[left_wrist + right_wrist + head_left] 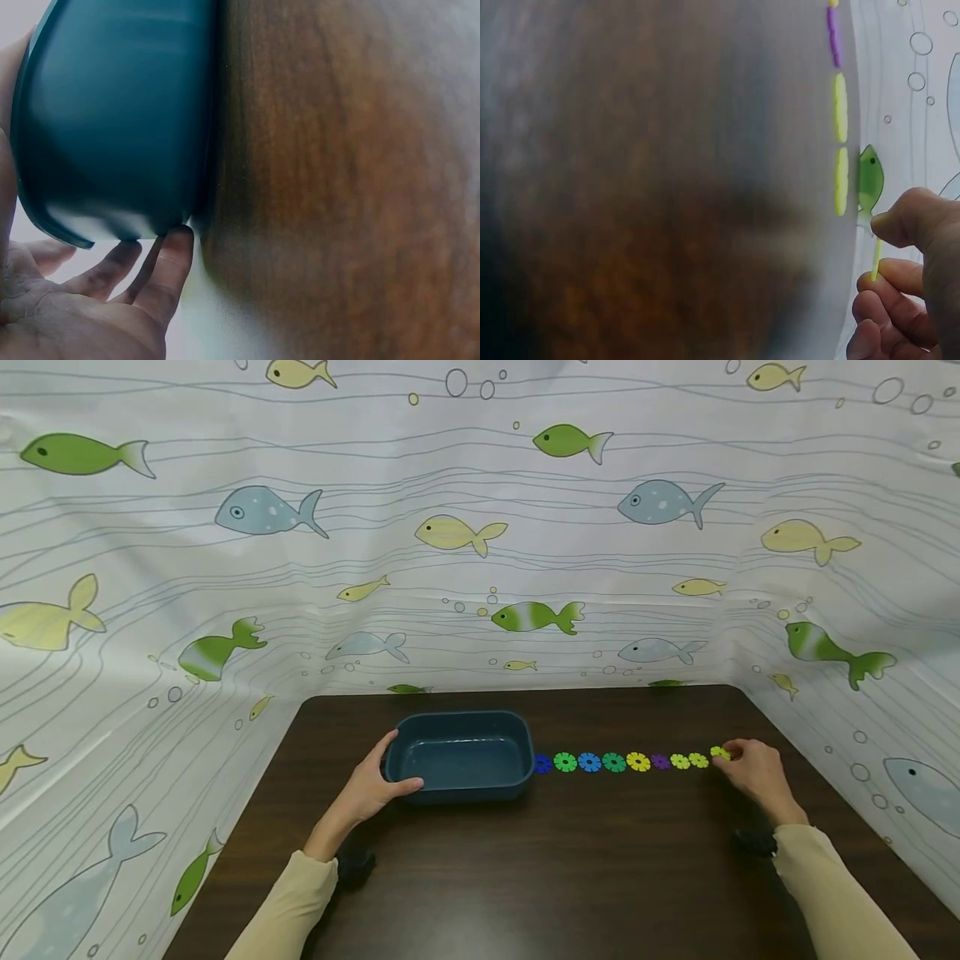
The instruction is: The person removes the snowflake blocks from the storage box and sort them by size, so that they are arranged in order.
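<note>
A dark blue rectangular plastic tub (459,793) stands on the table. My left hand (372,787) grips its left end, thumb over the front rim and fingers along the side; in the left wrist view fingertips (174,244) press against the tub's wall near its base. To the right, my right hand (756,777) pinches a yellow-green notched flower-shaped disc (718,752) between thumb and fingers. The right wrist view shows this disc (876,259) edge-on, apart from the row. Beside the tub, similar discs lie in a straight line, among them a purple disc (660,762) and a yellow disc (638,762).
The dark brown wooden table (585,860) spreads in front of the tub and the disc row. A white fish-patterned sheet (450,568) rises behind the table and along both sides. Black straps (753,842) circle the wrists by the cream sleeves.
</note>
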The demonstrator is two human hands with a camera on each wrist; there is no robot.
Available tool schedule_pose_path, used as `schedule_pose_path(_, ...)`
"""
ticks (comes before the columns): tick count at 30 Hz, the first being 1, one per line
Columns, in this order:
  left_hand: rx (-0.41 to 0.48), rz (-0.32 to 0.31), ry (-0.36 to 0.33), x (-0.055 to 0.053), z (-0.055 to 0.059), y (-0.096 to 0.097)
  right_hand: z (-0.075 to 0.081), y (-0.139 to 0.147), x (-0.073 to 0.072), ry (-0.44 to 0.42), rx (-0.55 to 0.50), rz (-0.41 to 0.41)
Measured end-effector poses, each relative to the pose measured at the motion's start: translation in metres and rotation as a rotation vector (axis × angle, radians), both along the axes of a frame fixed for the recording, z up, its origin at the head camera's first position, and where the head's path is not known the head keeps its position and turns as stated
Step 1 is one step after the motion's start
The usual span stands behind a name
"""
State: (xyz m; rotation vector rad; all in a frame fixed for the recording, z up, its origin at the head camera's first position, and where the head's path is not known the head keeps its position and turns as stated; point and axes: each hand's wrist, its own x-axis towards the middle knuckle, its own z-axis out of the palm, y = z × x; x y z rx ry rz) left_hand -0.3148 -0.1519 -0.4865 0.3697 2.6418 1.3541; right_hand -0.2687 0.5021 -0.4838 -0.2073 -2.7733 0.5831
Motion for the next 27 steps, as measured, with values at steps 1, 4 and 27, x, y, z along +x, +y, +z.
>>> schedule_pose_path(1,-0.002,-0.002,0.0,0.0,0.0,0.0,-0.002,0.001,0.0,-0.003,0.006,-0.002)
schedule_pose_path(4,-0.007,-0.002,-0.005,0.0,0.0,-0.001,-0.006,0.005,0.0,-0.018,0.012,0.001)
schedule_pose_path(27,-0.01,0.005,0.006,-0.002,-0.002,0.0,0.002,0.012,-0.008,-0.162,0.01,0.048)
